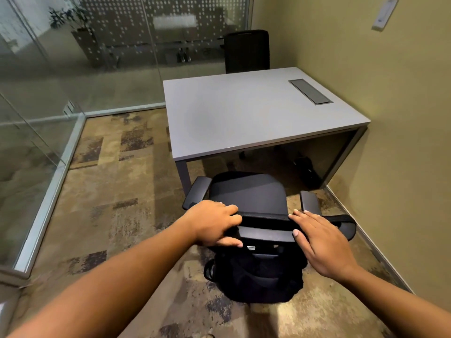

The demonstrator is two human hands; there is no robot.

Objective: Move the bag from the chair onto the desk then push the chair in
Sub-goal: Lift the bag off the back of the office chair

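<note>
A black office chair (249, 191) stands in front of the grey desk (244, 111), its seat facing the desk and its backrest toward me. A black bag (256, 279) hangs behind the backrest, below its top bar, above the carpet. My left hand (214, 223) curls over the left end of the backrest's top edge, thumb underneath. My right hand (322, 242) lies flat on the right part of that edge with fingers spread, holding nothing. The bag's upper part and straps are hidden behind the bar and my hands.
A cable hatch (310, 91) is set into the desk's far right corner. A second black chair (246, 52) stands beyond the desk. A wall (402, 142) runs along the right, and glass partitions (36, 118) along the left and back. Patterned carpet (109, 191) covers the floor.
</note>
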